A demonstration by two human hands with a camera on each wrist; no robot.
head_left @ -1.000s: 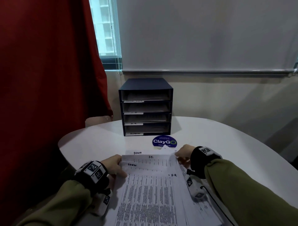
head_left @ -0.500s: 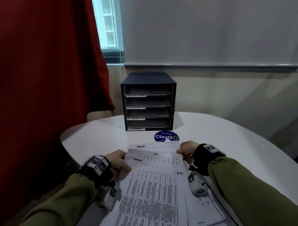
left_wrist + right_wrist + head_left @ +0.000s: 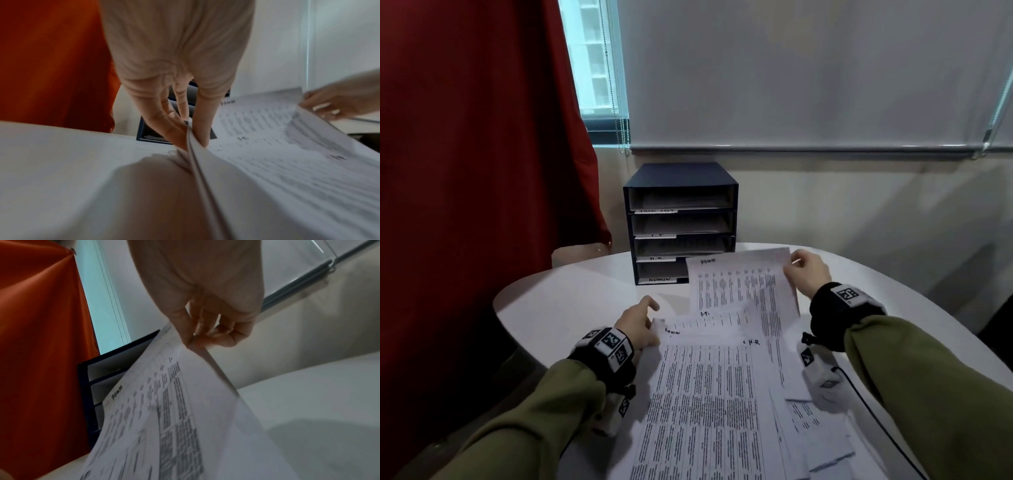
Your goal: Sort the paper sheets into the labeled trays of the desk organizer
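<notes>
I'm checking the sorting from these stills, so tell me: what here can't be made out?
- Bottom tray of the organizer, head view: its right part is hidden behind the lifted sheet that the right hand pinches.
- Printed table text on that sheet: too small in the head view, blurred in both wrist views.
- Paper stack held by the left hand: near end cut off by the frame edge.

Olive-green sleeves [image 3: 914, 370], black wristbands [image 3: 606, 353] bearing what seem square-patterned tags.

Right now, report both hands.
Left hand: pinches the edge of the paper stack.
Right hand: pinches the lifted sheet by its top corner.
</notes>
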